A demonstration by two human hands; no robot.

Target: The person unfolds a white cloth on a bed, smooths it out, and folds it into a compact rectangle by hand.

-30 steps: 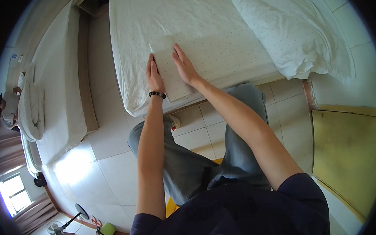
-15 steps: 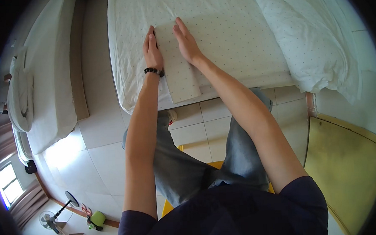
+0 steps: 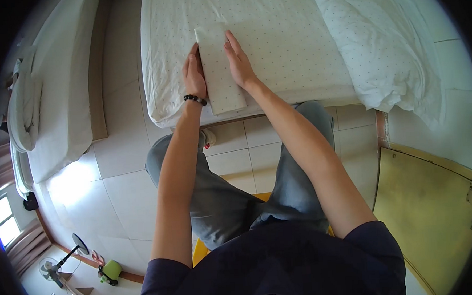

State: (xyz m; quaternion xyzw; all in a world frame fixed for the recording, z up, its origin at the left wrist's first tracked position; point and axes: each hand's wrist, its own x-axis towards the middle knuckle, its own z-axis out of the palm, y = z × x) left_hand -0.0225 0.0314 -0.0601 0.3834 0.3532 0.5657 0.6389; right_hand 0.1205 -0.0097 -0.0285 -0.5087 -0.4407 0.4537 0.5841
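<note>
On the dotted white sheet of the bed (image 3: 295, 53) lies a long, flat folded piece (image 3: 218, 68) in the same dotted white, one end near the bed's front edge. My left hand (image 3: 194, 75), with a dark bead bracelet at the wrist, rests on edge along its left side, fingers stretched out. Along the right side is my right hand (image 3: 239, 62), fingers extended and palm turned inward. Both hands are open and the piece lies between them.
A rumpled white quilt (image 3: 380, 49) covers the bed's right part. Another bed (image 3: 65, 103) stands at the left across a tiled floor (image 3: 126, 190). A yellow door (image 3: 431, 212) is at the right, and a fan (image 3: 49, 268) at the lower left.
The camera view has shifted. Both hands stay open beside the folded piece, and more of its far end now shows beyond my fingertips than half a second ago.
</note>
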